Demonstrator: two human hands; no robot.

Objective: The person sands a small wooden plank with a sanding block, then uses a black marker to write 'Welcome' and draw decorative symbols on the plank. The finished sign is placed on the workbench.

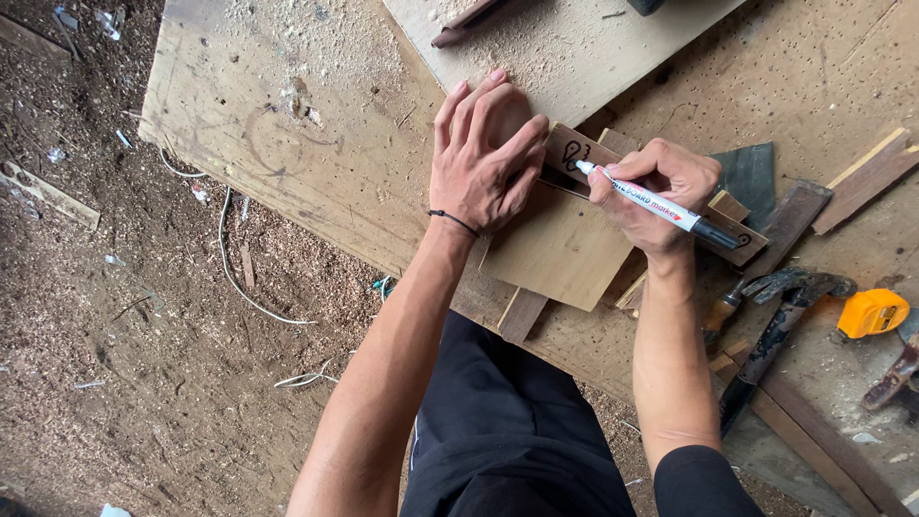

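Note:
My left hand presses flat, fingers spread a little, on a small wooden piece at the top of a thin square plywood panel. My right hand grips a white marker with a black cap. The marker's tip touches a narrow dark wood strip that bears black drawn curves, right beside my left fingertips. The strip runs under my right hand and comes out at its far end. All of this rests on a large dusty plywood worktop.
A hammer and a yellow tape measure lie at the right. Wood offcuts and a dark slat lie beyond my right hand. A pale board covers the top. Sawdust, scraps and a white cord litter the ground on the left.

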